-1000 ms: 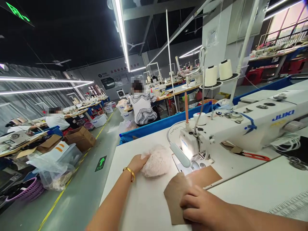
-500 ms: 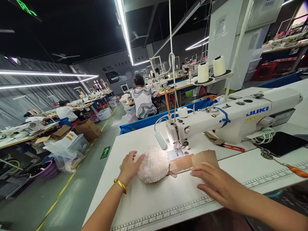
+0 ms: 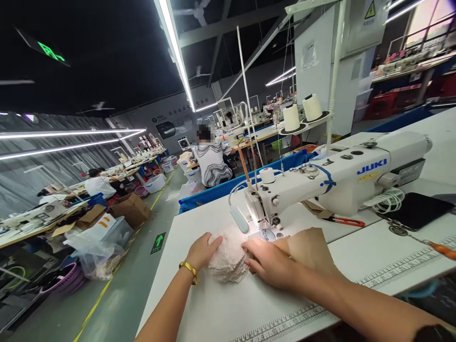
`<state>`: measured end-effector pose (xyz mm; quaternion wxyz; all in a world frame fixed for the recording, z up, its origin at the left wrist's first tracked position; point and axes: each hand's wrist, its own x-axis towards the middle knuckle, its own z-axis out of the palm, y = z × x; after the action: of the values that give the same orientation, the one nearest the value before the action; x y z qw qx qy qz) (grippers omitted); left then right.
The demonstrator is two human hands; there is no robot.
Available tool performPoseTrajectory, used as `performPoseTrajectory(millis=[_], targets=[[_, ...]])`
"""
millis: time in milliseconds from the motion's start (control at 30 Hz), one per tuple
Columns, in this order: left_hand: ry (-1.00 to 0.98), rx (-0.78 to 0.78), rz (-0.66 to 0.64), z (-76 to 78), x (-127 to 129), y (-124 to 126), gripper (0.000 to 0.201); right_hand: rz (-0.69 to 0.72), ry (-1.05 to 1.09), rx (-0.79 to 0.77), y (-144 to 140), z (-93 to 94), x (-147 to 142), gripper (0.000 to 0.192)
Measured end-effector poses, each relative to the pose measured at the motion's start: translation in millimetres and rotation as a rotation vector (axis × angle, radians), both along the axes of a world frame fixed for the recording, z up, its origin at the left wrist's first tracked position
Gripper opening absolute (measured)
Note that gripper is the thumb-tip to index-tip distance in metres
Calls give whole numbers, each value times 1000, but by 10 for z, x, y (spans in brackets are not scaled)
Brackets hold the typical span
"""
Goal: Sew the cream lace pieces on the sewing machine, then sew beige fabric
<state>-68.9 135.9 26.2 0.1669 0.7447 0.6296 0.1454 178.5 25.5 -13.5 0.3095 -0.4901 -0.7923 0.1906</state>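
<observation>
A fluffy pale pink fabric piece (image 3: 228, 256) lies on the white sewing table (image 3: 221, 308), just in front of the needle of a white JUKI sewing machine (image 3: 335, 183). My left hand (image 3: 203, 251) grips its left side; a gold bangle sits on that wrist. My right hand (image 3: 269, 261) presses on its right side and covers part of a brown flat piece (image 3: 309, 249) that lies beside the fluffy one under the machine's arm.
Red-handled snips (image 3: 344, 221) and a black pad (image 3: 415, 209) lie right of the machine, with thread cones (image 3: 301, 114) behind. A blue bin edge (image 3: 228, 187) runs behind the table. Seated people work at other tables, and boxes and bags (image 3: 96, 232) line the aisle on the left.
My right hand moved left off the brown piece onto the fluffy piece. My left hand closed onto its left side. The view shifted a little.
</observation>
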Motion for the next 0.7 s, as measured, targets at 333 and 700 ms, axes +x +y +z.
performPoseTrajectory(millis=[333, 700], targets=[[-29, 51, -63, -94, 288, 320, 60, -244, -210, 191, -286, -51, 821, 12], [71, 112, -59, -87, 251, -23, 60, -669, -263, 162, -481, -488, 2552, 31]])
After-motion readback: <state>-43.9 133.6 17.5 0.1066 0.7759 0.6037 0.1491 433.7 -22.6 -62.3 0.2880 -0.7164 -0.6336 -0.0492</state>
